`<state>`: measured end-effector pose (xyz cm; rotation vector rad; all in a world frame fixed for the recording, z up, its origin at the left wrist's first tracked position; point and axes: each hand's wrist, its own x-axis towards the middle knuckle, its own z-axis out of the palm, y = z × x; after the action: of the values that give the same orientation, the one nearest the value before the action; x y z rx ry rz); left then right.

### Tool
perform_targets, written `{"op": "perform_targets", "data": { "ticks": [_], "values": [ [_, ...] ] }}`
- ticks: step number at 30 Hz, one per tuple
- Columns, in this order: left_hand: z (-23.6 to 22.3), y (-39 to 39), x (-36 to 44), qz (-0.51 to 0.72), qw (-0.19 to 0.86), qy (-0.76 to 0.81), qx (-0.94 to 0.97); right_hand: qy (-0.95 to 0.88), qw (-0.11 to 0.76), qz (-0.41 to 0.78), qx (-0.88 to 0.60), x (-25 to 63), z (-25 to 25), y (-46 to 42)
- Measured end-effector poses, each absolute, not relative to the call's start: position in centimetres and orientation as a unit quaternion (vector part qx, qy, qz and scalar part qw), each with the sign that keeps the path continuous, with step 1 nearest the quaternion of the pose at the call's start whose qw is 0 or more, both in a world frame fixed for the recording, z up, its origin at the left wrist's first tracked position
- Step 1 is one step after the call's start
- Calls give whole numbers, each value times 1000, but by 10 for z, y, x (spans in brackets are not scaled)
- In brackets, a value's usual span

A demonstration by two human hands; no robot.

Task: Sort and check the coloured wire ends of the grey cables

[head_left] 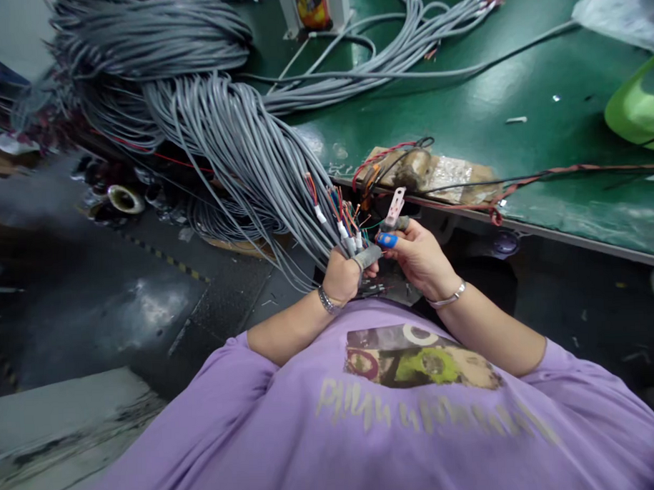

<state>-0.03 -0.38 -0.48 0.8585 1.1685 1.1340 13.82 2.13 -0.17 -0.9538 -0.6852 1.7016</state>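
Note:
My left hand [343, 274] is closed around the ends of several grey cables [297, 182], its thumb wrapped in a grey cover. Out of the cable ends fan stripped coloured wires [352, 214], some with white sleeves [341, 229] at their base. My right hand [425, 261] is beside it, thumb and forefinger pinched at the tips of thin wires; the exact contact is too small to see clearly. A blue cover [387, 240] sits on the right thumb and a grey wrap on the forefinger. Just above them is a pale pink strip with holes [395, 205].
Large coils of grey cable [153, 36] lie on the green bench [542, 116] at left, with more cable across its back. A taped cardboard piece [453, 178] with red and black leads lies at the front edge. A green container [638, 105] stands right.

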Motion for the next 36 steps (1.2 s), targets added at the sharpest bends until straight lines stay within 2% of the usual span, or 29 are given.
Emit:
{"op": "perform_targets", "data": {
  "ticks": [7, 14, 19, 22, 30, 36],
  "values": [
    [-9, -4, -1, 505, 586, 512, 374, -262, 522, 710, -394, 134, 0, 20],
    [-7, -3, 1, 479, 596, 516, 387, -192, 523, 771, -309, 130, 7, 16],
    [-9, -5, -2, 484, 601, 507, 384, -120, 561, 751, -327, 139, 0, 23],
    [-7, -5, -3, 511, 604, 491, 365, -108, 552, 756, -335, 146, -5, 27],
    [17, -1, 6, 530, 615, 472, 344, -260, 492, 753, -352, 147, -1, 45],
    [18, 5, 12, 521, 617, 477, 348, -331, 616, 601, -387, 136, -10, 52]
  ]
}}
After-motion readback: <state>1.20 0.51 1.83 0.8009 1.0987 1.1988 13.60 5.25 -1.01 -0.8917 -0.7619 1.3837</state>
